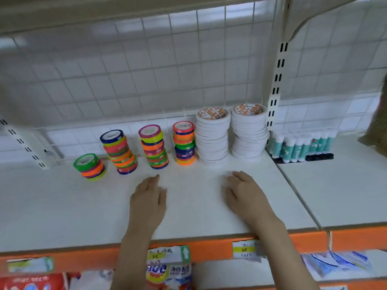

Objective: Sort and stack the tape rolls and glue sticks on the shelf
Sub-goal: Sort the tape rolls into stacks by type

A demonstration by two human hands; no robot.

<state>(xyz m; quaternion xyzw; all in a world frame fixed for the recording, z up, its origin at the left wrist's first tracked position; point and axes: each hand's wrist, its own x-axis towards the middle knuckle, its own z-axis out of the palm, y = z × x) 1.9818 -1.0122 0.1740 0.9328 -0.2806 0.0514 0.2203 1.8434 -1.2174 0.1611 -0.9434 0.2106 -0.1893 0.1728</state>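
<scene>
Tape rolls: coloured stacks and white stacks stand in one row at the shelf back.
Glue sticks: upright, grouped right of the post.
Left hand: flat, holds nothing.
Right hand: relaxed, holds nothing.
Progress: sorting seems nearly finished.

Single head cam, wide-angle, looked forward and down onto white shelf from close range; faced wire-grid back panel; lower shelf edge at frame bottom.
</scene>
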